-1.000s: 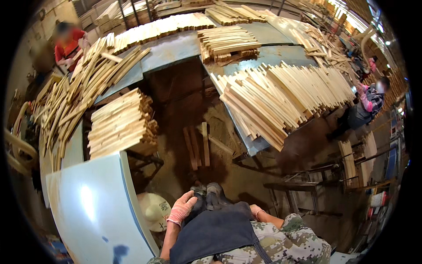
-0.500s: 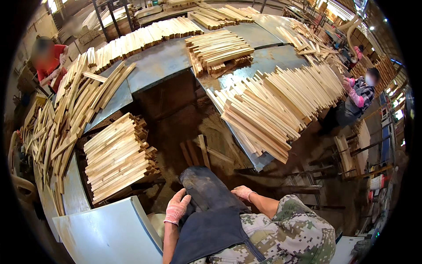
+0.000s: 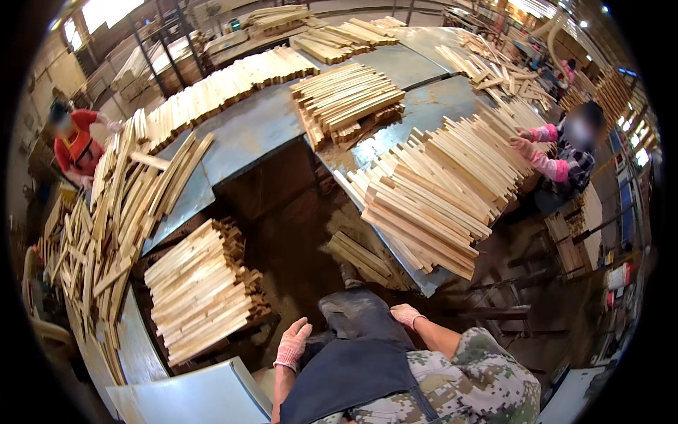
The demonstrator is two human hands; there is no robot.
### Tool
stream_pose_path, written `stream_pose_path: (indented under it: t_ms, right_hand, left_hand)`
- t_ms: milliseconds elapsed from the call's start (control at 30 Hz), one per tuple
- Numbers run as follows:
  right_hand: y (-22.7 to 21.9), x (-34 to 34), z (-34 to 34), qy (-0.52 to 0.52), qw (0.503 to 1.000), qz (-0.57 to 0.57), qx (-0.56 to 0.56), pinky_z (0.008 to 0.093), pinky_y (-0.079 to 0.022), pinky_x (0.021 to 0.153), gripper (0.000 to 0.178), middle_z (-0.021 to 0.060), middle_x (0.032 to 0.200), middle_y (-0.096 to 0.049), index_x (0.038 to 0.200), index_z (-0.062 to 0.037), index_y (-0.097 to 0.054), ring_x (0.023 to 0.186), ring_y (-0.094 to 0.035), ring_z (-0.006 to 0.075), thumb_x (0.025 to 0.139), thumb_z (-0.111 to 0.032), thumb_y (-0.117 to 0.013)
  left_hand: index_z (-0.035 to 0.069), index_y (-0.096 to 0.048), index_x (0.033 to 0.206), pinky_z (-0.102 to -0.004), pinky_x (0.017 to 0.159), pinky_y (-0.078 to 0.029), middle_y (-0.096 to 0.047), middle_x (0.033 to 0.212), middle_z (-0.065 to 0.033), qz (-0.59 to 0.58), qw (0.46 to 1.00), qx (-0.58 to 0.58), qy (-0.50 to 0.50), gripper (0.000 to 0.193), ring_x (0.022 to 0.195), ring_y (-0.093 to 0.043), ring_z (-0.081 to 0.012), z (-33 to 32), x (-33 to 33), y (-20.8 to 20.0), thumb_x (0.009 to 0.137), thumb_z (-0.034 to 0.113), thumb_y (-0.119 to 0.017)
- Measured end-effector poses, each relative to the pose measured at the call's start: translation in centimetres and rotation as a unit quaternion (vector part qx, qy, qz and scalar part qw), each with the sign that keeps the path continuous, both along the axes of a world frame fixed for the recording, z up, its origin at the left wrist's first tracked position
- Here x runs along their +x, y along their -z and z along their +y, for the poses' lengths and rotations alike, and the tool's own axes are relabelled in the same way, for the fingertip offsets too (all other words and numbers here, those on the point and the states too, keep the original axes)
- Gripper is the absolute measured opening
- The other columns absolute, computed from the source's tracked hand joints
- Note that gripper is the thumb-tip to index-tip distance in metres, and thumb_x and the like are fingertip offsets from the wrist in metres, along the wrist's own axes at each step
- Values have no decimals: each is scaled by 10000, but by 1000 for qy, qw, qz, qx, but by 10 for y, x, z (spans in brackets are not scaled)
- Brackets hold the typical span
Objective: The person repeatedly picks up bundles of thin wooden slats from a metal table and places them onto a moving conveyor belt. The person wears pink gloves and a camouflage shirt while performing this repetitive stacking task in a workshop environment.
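Left hand: in a pinkish knit glove (image 3: pixel 292 344), just left of the dark apron (image 3: pixel 346 378), fingers loosely bent and partly spread, holding nothing; whether it touches the cloth, I cannot tell.
Right hand: gloved alike (image 3: pixel 406 315), fingers half curled at the apron's upper right edge; its palm is hidden, so I cannot tell its grip.
Apron: across the wearer's lap.
Floor gap: dark open floor (image 3: pixel 300 244) ahead of the apron, with loose wood strips (image 3: pixel 360 254) lying there.
Edges: pale panel (image 3: pixel 183 397) left of the apron; corner of the blue-grey worktable (image 3: pixel 432 284) ahead-right.
Stacked strips: wooden stack (image 3: pixel 205 290) ahead-left of the apron; long slanted row (image 3: pixel 438 184) on the worktable, ahead-right.
Co-workers: plaid-sleeved person (image 3: pixel 573 152) far right of the apron, red-clad person (image 3: pixel 78 150) far left.
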State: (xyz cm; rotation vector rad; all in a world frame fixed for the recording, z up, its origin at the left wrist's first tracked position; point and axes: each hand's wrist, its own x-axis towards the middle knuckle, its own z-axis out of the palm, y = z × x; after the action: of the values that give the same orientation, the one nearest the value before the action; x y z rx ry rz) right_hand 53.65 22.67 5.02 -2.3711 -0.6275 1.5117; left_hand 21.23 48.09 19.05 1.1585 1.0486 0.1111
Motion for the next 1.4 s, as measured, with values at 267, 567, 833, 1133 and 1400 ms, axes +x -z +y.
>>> stream_pose_path:
  t_ms: [267, 567, 833, 1133, 1400]
  right_hand:
    - [-115, 76, 61, 180, 971, -95, 126, 401, -416, 1203, 649, 198, 1510, -625, 1488, -29, -611, 1440, -556, 336, 999, -455, -652]
    - [-170, 207, 244, 167, 921, 21, 352, 375, -459, 1146, 606, 251, 1413, -677, 1467, 10, -613, 1351, -631, 340, 1039, -419, -634]
    - [-154, 308, 369, 338, 853, 168, 360, 314, -523, 1007, 634, 122, 1379, -690, 1554, 1, -538, 1185, -662, 178, 1039, -332, -696]
    - [-118, 488, 535, 487, 807, 77, 326, 305, -471, 1106, 999, 105, 1252, -719, 1664, 121, -146, 1210, -655, 191, 998, -315, -751]
    - [-72, 571, 603, 593, 786, -16, 172, 359, -482, 1072, 695, 172, 1352, -698, 1372, 31, -659, 1230, -655, 236, 1032, -575, -640]
  left_hand:
    - [-3, -591, 1502, -364, 1158, -455, -679, 1448, -169, 46, 981, 52, 183, 606, 1369, -615, -269, 126, 158, 23, 1028, 353, -714]
    - [-40, -594, 1485, -343, 1138, -471, -691, 1407, -149, 28, 970, 89, 224, 552, 1297, -638, -218, 263, 328, -9, 1030, 242, -728]
    - [-27, -652, 1428, -315, 1104, -479, -720, 1296, -80, -20, 967, 171, 190, 494, 1218, -650, -176, 427, 446, -28, 1013, 221, -751]
    - [9, -536, 1549, -453, 1225, -391, -563, 1558, -247, 88, 810, 518, 261, 683, 1484, -492, -390, 714, 767, -17, 1037, 448, -646]
    - [64, -531, 1551, -471, 1198, -407, -580, 1534, -238, 206, 696, 546, 417, 751, 1453, -513, -407, 826, 954, 47, 1037, 611, -523]
